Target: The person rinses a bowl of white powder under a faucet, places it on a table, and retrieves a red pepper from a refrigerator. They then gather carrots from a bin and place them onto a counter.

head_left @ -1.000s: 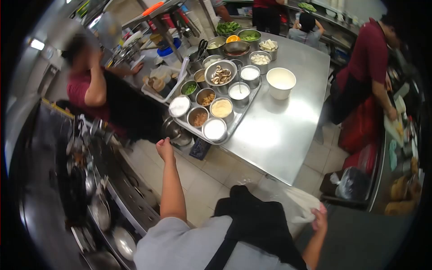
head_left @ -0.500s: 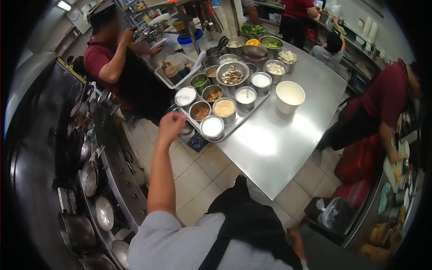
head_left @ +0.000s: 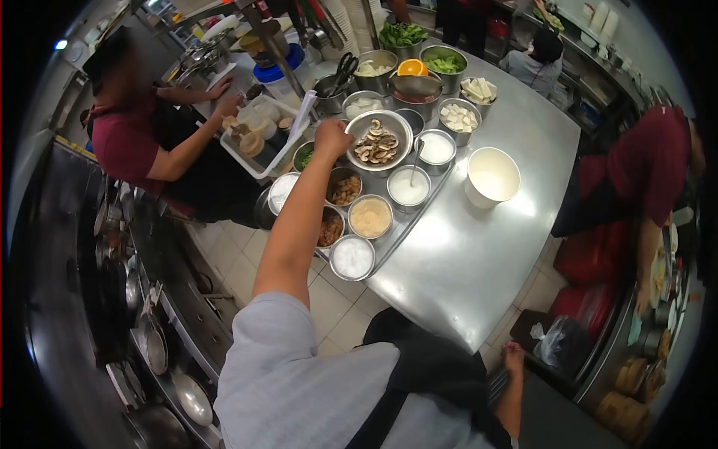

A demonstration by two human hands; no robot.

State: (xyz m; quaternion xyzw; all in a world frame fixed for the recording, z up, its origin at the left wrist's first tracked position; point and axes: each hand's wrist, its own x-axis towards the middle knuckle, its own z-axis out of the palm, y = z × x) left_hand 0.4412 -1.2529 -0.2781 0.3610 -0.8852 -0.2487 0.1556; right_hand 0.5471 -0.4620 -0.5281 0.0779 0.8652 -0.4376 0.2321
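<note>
My left hand (head_left: 333, 140) is stretched over the tray of containers, its fingers curled at the left rim of a metal bowl of sliced mushrooms (head_left: 377, 144). Whether it grips the rim or holds something small, I cannot make out. Under my forearm, a tub of chopped greens (head_left: 303, 156) and a tub of white powder (head_left: 283, 193) are partly covered. Nearby stand tubs of browned cubes (head_left: 345, 190), pale yellow paste (head_left: 370, 217) and a white substance with a spoon (head_left: 408, 185). My right hand (head_left: 513, 357) hangs low beside the table corner, loosely closed, nothing visible in it.
A white paper tub (head_left: 492, 178) stands on the steel table (head_left: 464, 262). Behind the mushrooms are an orange half (head_left: 412, 68) and leafy greens (head_left: 402, 34). Co-workers stand at left (head_left: 138, 150) and right (head_left: 636, 168). Pans (head_left: 193, 399) line the stove at lower left.
My left hand has moved forward and right, from beside the near tubs to the mushroom bowl. The view has shifted, and the left co-worker's raised hand has come down.
</note>
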